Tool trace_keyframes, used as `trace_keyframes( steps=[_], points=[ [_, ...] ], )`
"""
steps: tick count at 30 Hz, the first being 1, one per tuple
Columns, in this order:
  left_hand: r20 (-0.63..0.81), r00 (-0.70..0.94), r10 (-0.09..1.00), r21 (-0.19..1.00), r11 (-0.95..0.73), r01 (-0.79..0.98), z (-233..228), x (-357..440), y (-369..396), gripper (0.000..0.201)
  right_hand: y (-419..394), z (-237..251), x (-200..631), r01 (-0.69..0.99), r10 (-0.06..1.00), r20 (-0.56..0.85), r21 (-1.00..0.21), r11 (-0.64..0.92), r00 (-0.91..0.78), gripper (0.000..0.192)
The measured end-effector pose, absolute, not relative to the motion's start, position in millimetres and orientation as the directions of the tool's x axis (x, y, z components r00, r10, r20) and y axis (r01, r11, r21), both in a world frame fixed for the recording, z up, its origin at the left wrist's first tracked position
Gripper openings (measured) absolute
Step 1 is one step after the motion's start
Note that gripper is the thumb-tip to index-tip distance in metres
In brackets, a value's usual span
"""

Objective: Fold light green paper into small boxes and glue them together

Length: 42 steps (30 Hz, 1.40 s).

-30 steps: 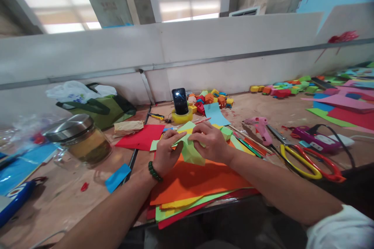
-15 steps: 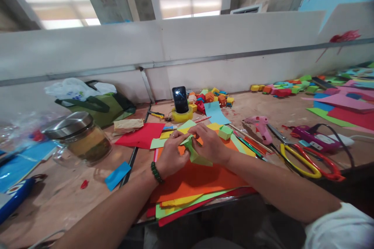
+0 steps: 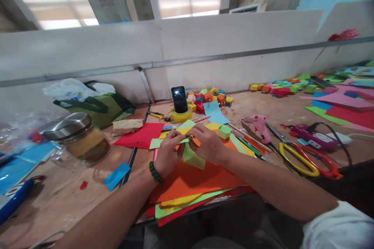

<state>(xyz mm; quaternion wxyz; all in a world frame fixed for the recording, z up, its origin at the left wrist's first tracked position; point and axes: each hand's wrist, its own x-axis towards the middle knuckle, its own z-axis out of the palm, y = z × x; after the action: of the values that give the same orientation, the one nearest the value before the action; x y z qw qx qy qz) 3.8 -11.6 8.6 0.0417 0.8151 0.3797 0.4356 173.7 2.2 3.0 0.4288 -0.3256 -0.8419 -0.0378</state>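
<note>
Between my two hands is a piece of light green paper (image 3: 194,158), partly folded, its lower flap hanging toward me. My left hand (image 3: 169,151) pinches its upper left edge; a green bead bracelet circles that wrist. On the other side, the fingers of my right hand (image 3: 207,143) close on the paper's top edge, close to the left fingertips. Fingers hide part of the fold. Both hands are over a stack of coloured sheets, with an orange sheet (image 3: 201,181) on top. A small green paper box (image 3: 224,132) sits just beyond my right wrist.
A phone (image 3: 179,99) leans in a yellow tape roll (image 3: 181,115), beside several small paper boxes (image 3: 209,97). Rightward lie a pink glue gun (image 3: 261,128) and scissors (image 3: 298,159). Leftward stand a glass tea jug (image 3: 84,140) and a green bag (image 3: 93,105).
The green paper has turned in my fingers, so its flap now hangs flatter and further left. My hands stay pinched at its top edge, with the fingertips slightly shifted.
</note>
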Motion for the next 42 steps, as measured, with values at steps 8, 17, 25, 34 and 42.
trace_keyframes(
  steps=[8, 17, 25, 34, 42],
  points=[
    [0.559, 0.277, 0.782, 0.471, -0.574, 0.67, 9.0, 2.8, -8.0, 0.019, 5.8, 7.4, 177.5, 0.678, 0.67, 0.597, -0.267, 0.685, -0.442, 0.013],
    [0.582, 0.357, 0.731, 0.46, -0.657, 0.597, 12.2, 3.8, -5.8, 0.024, 8.8, 17.0, 178.1, 0.272, 0.689, 0.651, -0.634, 0.724, -0.318, 0.015],
    [0.565, 0.315, 0.763, 0.513, -0.624, 0.59, 11.8, 0.1, -0.1, 0.021, 12.1, 23.6, 183.8, 0.373, 0.827, 0.467, -0.741, 0.559, -0.312, 0.008],
    [0.264, 0.312, 0.913, 0.825, -0.381, 0.418, 6.5, 4.7, -0.1, 0.02, 12.1, 14.4, 180.8, 0.625, 0.835, 0.436, -0.56, 0.544, -0.336, 0.009],
    [0.09, 0.34, 0.936, 0.919, -0.21, 0.333, 6.0, 4.3, 2.3, 0.037, 16.8, 11.5, 179.6, 0.503, 0.844, 0.424, -0.678, 0.536, -0.328, 0.01]
  ],
)
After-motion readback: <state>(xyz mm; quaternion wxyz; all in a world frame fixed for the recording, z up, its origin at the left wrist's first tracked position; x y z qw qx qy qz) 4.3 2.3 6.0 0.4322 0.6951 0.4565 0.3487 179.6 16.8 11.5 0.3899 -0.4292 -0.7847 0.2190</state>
